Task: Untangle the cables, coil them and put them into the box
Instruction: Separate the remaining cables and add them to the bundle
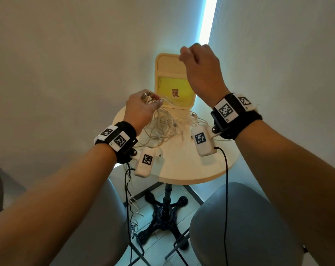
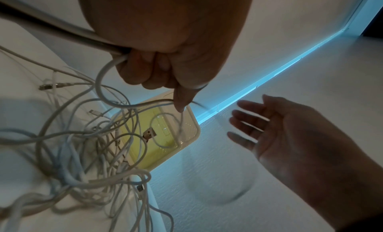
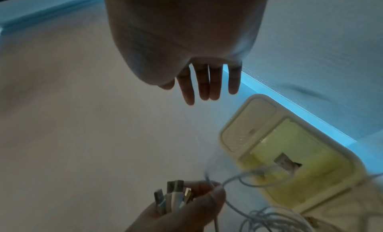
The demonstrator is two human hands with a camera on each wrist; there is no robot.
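Cables [image 1: 166,127] tangled at frame centre on table [image 1: 182,169]; box [image 1: 172,83] above, open, no coil inside. Left hand [image 1: 141,110] gripping gathered plugs [image 1: 147,97]; right hand [image 1: 199,68] raised, fingers straight, empty. Untangling, coiling, boxing outstanding.

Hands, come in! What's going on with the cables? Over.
Left hand grips a bunch of plugs. Right hand raised, open in wrist views. Cables still tangled on table. Box open, one plug inside.
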